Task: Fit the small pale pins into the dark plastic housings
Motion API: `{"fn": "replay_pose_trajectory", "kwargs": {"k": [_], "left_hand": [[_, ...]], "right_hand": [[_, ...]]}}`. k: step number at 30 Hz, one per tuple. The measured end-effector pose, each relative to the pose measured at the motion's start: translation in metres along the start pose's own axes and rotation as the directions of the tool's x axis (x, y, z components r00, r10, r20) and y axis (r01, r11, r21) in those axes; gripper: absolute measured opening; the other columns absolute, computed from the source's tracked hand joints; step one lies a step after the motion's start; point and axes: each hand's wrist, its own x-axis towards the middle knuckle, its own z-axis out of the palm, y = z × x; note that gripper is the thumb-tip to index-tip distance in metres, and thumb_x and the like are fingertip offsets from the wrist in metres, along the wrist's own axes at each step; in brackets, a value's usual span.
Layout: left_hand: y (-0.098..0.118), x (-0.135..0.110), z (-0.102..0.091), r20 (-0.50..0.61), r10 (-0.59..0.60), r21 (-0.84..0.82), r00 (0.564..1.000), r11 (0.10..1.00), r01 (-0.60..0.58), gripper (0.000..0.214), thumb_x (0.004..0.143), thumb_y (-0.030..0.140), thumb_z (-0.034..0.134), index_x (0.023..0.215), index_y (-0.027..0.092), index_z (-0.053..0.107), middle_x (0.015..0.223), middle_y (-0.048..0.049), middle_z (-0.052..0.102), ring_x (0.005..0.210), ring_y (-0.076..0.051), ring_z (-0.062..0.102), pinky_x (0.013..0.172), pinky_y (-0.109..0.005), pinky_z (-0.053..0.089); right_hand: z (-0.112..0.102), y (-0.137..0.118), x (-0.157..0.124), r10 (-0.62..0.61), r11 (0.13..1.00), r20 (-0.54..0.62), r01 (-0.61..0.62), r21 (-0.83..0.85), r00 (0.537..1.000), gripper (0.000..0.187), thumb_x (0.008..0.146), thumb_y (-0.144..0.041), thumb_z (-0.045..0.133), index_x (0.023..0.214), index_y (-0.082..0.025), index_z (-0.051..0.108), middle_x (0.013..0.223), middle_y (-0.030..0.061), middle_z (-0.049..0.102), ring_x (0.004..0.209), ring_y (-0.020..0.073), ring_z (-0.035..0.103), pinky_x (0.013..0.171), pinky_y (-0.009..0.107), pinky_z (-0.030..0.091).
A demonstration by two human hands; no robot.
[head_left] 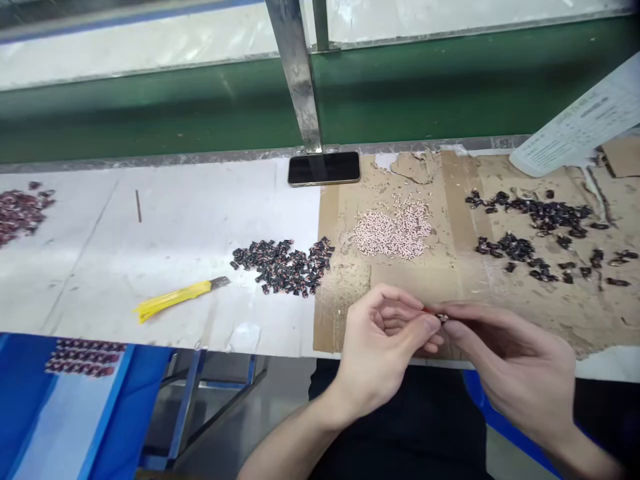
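Note:
My left hand (pixel 385 347) and my right hand (pixel 510 367) meet above the front edge of the cardboard. Both are closed in a pinch, fingertip to fingertip. Between them is a tiny part (pixel 443 319), dark with a shiny spot; its kind is too small to make out. A bit of red (pixel 427 309) shows at the left fingertips. Beyond the hands lies a pile of tiny pinkish pieces (pixel 393 230). Small black parts with copper-coloured ends (pixel 285 267) are heaped to the left. More black parts (pixel 560 217) lie scattered at the right.
A phone (pixel 324 169) lies by the metal post (pixel 299 73). On the white surface are a yellow-handled blade tool (pixel 175 298), a thin brown stick (pixel 139 206) and dark red parts (pixel 20 212). A printed sheet (pixel 583 117) juts in at right. Blue trays (pixel 145 400) stand lower left.

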Motion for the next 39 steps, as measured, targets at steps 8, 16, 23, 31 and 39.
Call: {"fn": "replay_pose_trajectory", "kwargs": {"k": [8,16,23,31,39], "left_hand": [[0.038,0.052,-0.059,0.224,0.633,0.95,0.741,0.028,-0.311,0.027,0.102,0.031,0.058,0.121,0.021,0.076,0.136,-0.0142,0.073,0.133,-0.035,0.063,0.118,-0.062,0.046],[0.061,0.071,-0.116,0.402,0.513,0.891,0.758,-0.411,-0.195,0.036,0.106,0.028,0.045,0.113,0.018,0.079,0.12,-0.0119,0.079,0.11,-0.032,0.072,0.099,-0.047,0.057],[0.08,0.071,-0.104,0.313,0.43,0.938,0.847,-0.283,-0.203,0.027,0.099,0.031,0.053,0.104,0.023,0.078,0.109,-0.011,0.08,0.102,-0.034,0.073,0.088,-0.046,0.057],[0.087,0.064,-0.095,0.239,0.517,0.97,0.822,-0.097,-0.221,0.023,0.097,0.034,0.061,0.098,0.023,0.081,0.103,-0.007,0.082,0.096,-0.03,0.072,0.09,-0.046,0.058],[0.066,0.035,-0.069,-0.037,0.492,0.719,0.87,0.618,-0.319,0.031,0.092,0.037,0.077,0.117,0.019,0.08,0.099,-0.0044,0.077,0.079,-0.015,0.074,0.082,-0.032,0.066]], "right_hand": [[-0.05,0.052,0.034,-0.316,0.818,-0.077,0.23,-0.528,0.946,0.008,0.09,-0.02,0.079,0.094,-0.026,0.08,0.088,0.0017,0.082,0.082,0.0201,0.077,0.079,0.035,0.063],[-0.11,0.087,0.051,-0.344,0.62,-0.061,0.177,-0.764,0.937,0.012,0.094,-0.027,0.072,0.093,-0.022,0.083,0.095,0.0091,0.083,0.089,0.0273,0.075,0.086,0.047,0.056],[-0.008,0.046,0.093,-0.258,0.657,0.255,0.363,-0.661,0.932,0.022,0.102,-0.032,0.063,0.115,-0.023,0.078,0.124,0.0082,0.078,0.113,0.0247,0.068,0.099,0.045,0.055],[0.044,0.041,0.118,-0.112,0.645,0.477,0.429,-0.632,0.872,0.025,0.099,-0.006,0.057,0.103,-0.017,0.079,0.111,0.0109,0.076,0.1,0.0237,0.064,0.087,0.038,0.051],[0.039,0.044,0.122,-0.122,0.774,0.386,0.331,-0.539,0.914,0.029,0.099,-0.008,0.057,0.096,-0.021,0.082,0.1,0.0066,0.081,0.095,0.0226,0.068,0.09,0.039,0.051]]}}
